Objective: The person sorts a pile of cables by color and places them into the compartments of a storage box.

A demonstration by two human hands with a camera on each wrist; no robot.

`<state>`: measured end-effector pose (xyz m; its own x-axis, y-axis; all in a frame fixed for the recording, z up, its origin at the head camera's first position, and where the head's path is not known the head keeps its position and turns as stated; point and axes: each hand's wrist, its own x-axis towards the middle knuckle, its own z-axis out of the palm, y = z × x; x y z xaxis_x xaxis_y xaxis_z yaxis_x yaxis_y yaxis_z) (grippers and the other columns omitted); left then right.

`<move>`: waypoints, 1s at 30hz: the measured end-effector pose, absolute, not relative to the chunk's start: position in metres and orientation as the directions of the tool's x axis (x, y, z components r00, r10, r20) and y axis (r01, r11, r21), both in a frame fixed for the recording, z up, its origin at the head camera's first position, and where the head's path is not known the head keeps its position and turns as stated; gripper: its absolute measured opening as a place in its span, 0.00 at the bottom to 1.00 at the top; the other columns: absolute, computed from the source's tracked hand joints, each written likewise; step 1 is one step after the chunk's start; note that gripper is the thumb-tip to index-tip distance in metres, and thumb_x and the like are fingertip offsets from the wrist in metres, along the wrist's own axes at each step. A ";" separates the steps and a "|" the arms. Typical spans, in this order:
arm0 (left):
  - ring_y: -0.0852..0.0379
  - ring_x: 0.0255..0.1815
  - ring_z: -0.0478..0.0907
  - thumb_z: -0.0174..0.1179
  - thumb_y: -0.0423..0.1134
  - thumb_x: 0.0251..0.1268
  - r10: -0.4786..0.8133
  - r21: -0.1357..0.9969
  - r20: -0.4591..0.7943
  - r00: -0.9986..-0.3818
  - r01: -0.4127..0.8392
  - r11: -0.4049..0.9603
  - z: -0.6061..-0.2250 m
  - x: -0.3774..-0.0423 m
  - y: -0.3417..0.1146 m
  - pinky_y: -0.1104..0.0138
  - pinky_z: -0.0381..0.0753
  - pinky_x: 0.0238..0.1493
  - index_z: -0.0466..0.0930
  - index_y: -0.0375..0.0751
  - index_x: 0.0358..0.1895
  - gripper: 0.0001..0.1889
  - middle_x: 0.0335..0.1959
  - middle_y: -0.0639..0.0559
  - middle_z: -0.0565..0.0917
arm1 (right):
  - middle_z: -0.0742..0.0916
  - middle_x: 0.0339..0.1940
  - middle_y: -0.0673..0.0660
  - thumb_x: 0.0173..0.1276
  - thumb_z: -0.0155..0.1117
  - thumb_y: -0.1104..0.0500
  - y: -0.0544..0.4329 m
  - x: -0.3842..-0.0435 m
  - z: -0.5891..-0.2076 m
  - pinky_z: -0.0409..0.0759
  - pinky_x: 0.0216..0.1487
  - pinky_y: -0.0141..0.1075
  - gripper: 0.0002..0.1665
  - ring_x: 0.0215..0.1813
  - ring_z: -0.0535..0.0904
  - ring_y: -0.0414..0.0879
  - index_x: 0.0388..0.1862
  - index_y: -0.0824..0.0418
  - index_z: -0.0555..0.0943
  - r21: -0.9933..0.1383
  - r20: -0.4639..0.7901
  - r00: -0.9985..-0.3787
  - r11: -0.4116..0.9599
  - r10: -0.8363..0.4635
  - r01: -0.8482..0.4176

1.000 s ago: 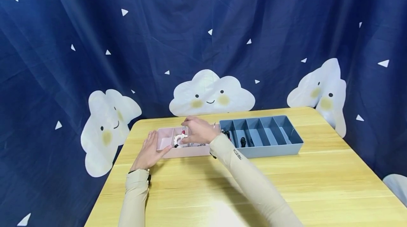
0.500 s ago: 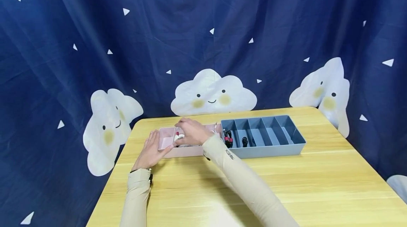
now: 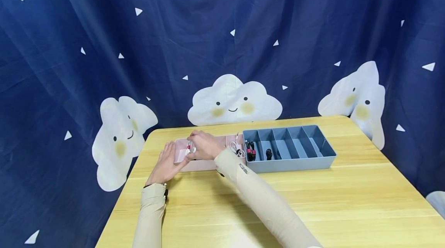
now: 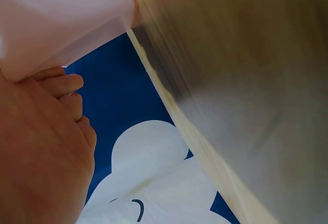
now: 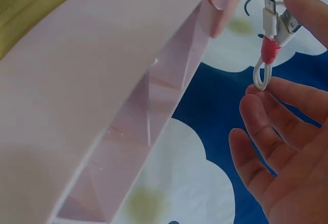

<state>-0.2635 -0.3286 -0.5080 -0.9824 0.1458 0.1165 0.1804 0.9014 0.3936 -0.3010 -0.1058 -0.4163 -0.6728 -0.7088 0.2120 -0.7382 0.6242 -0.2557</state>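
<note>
My right hand (image 3: 206, 146) is over the pink divided box (image 3: 199, 167), near its left end. Thumb and fingertips pinch a short white USB cable (image 5: 269, 49), folded into a loop with a pinkish-red tie around it. Its metal plugs point up in the right wrist view. My left hand (image 3: 165, 165) rests against the box's left end, fingers along the side and thumb reaching over the front rim. In the left wrist view, the back of that hand lies beside the box wall. Part of the box's inside is hidden behind my right hand.
A blue divided box (image 3: 292, 164) adjoins the pink one on the right. Its left compartments hold black cables (image 3: 250, 151) with red ties and a black coiled item (image 3: 269, 154). A white coiled cable (image 3: 237, 148) lies in the pink box's right compartment. A curtain hangs behind the table.
My right hand has moved left with the white USB cable, toward the box's leftmost compartment. The pink box's right end and its white cable have come into view. My left hand has stayed put.
</note>
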 end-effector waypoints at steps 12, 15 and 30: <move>0.31 0.87 0.38 0.51 0.69 0.74 0.168 0.380 0.107 -0.980 0.197 0.904 -0.506 -0.265 -0.329 0.35 0.45 0.84 0.39 0.25 0.82 0.56 0.85 0.30 0.43 | 0.84 0.66 0.57 0.61 0.77 0.38 -0.116 -0.303 -0.424 0.81 0.69 0.45 0.44 0.65 0.82 0.51 0.69 0.62 0.80 -0.294 0.178 -0.706 0.648 -0.685 -0.703; 0.31 0.87 0.39 0.51 0.69 0.73 0.165 0.376 0.113 -0.980 0.196 0.905 -0.506 -0.264 -0.329 0.35 0.46 0.84 0.40 0.25 0.82 0.56 0.85 0.29 0.45 | 0.84 0.66 0.56 0.60 0.77 0.37 -0.118 -0.304 -0.426 0.81 0.69 0.45 0.45 0.65 0.82 0.51 0.69 0.61 0.80 -0.293 0.178 -0.713 0.655 -0.678 -0.696; 0.31 0.87 0.38 0.56 0.68 0.71 0.159 0.391 0.105 -0.982 0.188 0.901 -0.509 -0.266 -0.330 0.35 0.44 0.84 0.39 0.25 0.82 0.58 0.85 0.29 0.43 | 0.86 0.61 0.54 0.58 0.79 0.36 -0.128 -0.306 -0.434 0.84 0.61 0.40 0.42 0.57 0.83 0.49 0.64 0.60 0.83 -0.253 0.211 -0.709 0.663 -0.673 -0.704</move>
<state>-0.2659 -0.3296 -0.5088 -0.9817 0.1590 0.1051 0.1878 0.9012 0.3906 -0.3064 -0.1280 -0.4338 -0.7094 -0.6726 0.2106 -0.7042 0.6633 -0.2533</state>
